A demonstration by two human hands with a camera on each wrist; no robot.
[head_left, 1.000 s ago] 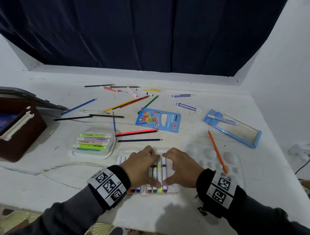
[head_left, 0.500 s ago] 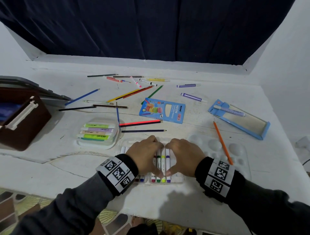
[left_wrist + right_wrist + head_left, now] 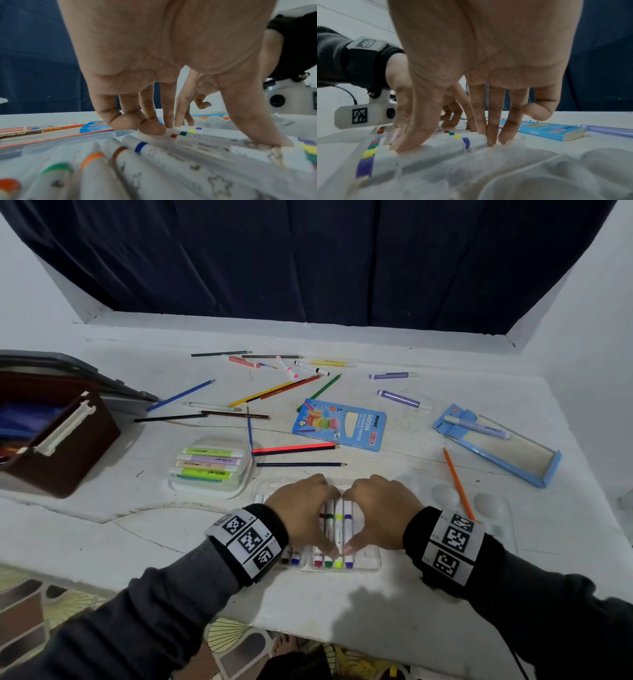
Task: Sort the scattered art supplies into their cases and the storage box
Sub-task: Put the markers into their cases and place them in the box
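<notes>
At the near edge of the white table (image 3: 394,621), my left hand (image 3: 301,508) and right hand (image 3: 380,510) press down side by side on a row of white markers (image 3: 339,529) lying in a clear plastic marker case (image 3: 371,559); both hands are spread, fingers extended with the tips on the far ends of the barrels and thumbs on the near ends, gripping nothing. Just left of the case sits a clear tray of highlighters (image 3: 209,465). Toward the table's middle lies a blue coloured-pencil box (image 3: 339,424), with loose coloured pencils (image 3: 294,448) between it and my hands, more scattered toward the far edge. A clear paint palette (image 3: 493,508) lies just right of the marker case, an orange pencil (image 3: 457,481) across it. A blue open case (image 3: 496,443) sits near the right edge, a brown storage box (image 3: 65,453) at the left edge.
</notes>
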